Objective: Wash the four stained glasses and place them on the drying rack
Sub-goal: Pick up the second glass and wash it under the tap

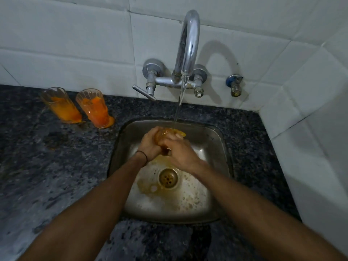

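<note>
Left hand (150, 146) and right hand (180, 151) both wrapped round held glass (165, 133) under tap (188, 44) stream, above sink (205, 196). Left of sink on table (47, 157): far glass (62, 104), near glass (95, 109), both unwashed. Fourth glass and rack not in view. Early in the task.

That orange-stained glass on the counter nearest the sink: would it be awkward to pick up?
Probably slippery: the glass is smeared with orange residue that pools round its foot. Tall on a narrow base, it may tip if nudged. On the stone counter, a drop would likely break it.
</note>
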